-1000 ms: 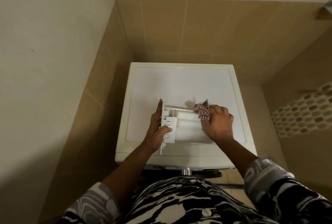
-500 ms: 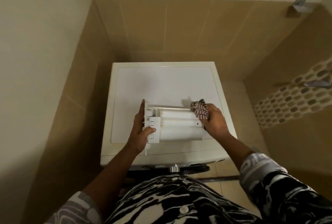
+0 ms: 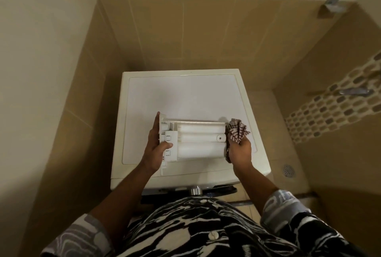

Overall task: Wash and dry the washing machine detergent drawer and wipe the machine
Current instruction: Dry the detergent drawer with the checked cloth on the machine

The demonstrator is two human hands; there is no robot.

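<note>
White plastic detergent drawer (image 3: 198, 141) sits crosswise over the front part of the flat top of the white washing machine (image 3: 185, 93). Its rounded channels face up and its blocky end is to the left. A crumpled red-and-white checked cloth (image 3: 237, 131) touches its right end.

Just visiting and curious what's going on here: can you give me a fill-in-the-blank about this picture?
The left hand grips one end of the white ____.
The right hand holds a striped ____ at its other end.
On the floor beside the washing machine is a round metal ____.
Missing: drawer; cloth; drain.
</note>
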